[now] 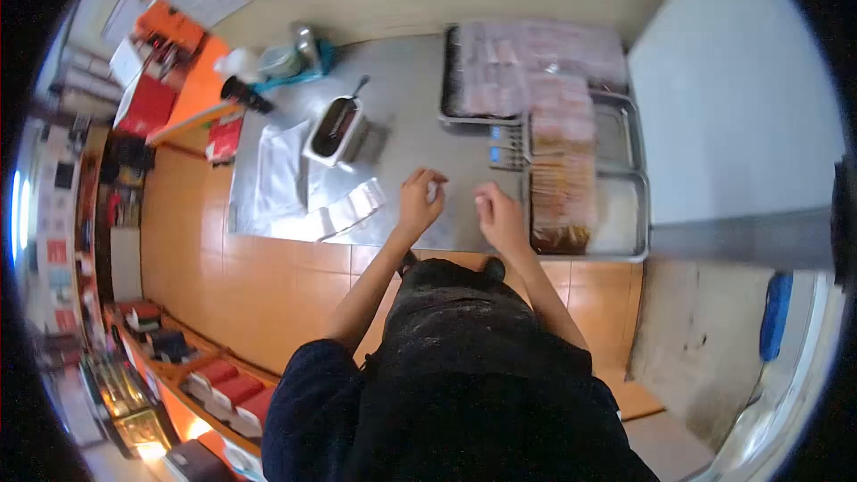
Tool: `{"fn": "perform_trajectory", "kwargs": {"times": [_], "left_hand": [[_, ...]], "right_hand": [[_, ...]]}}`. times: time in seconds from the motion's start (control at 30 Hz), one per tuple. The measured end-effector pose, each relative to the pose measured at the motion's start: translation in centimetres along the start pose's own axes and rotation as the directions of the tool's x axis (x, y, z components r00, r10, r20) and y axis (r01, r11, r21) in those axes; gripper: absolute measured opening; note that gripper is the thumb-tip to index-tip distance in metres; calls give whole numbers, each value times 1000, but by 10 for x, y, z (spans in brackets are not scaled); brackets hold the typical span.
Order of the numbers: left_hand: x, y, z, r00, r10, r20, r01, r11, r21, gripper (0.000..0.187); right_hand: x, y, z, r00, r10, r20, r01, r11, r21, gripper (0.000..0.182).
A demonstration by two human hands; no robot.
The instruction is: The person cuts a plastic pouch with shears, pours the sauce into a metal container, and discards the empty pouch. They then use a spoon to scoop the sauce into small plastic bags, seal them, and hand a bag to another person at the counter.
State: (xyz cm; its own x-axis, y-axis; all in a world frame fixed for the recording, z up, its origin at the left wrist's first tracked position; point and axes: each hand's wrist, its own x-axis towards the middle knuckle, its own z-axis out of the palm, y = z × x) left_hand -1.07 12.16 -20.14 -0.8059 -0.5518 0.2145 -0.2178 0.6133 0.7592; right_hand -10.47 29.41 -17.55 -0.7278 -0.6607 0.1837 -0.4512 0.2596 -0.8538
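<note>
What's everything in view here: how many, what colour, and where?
Table: one, metallic grey, centre
Tub: one, white with dark contents, table's left half
Utensil handle: one, dark, leaning from the tub
Plastic bags: count unclear, clear, table's left
Pale packets: count unclear, whitish, table's front left
Trays: at least three, dark or silvery, table's right
Wrapped stacks: several, pinkish and amber, on trays
Floor tiles: many, orange, below
Left hand: one, bare, over table
Right hand: one, bare, over table
</note>
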Motion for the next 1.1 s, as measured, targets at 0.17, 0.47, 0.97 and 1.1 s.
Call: {"fn": "perform_trajectory", "kwargs": {"times": [0.17, 0.47, 0.97, 1.1], "left_hand": [[-79, -80, -106, 976, -87, -201, 158, 915, 371, 47], [-89, -146, -172, 999, -31, 14, 27, 973, 229, 65], [-40, -166, -178, 985, -69, 160, 113, 953, -281, 31], [-35, -171, -166, 987, -120, 108, 152, 911, -382, 26]], "right_hand": [[33, -9, 137, 937, -221, 272, 189, 972, 140, 17], [47, -43, 249, 962, 65, 264, 17, 955, -296, 29], [37, -73, 245, 986, 138, 98, -120, 979, -167, 22], [39, -74, 243, 971, 104, 217, -117, 992, 50, 17]]}}
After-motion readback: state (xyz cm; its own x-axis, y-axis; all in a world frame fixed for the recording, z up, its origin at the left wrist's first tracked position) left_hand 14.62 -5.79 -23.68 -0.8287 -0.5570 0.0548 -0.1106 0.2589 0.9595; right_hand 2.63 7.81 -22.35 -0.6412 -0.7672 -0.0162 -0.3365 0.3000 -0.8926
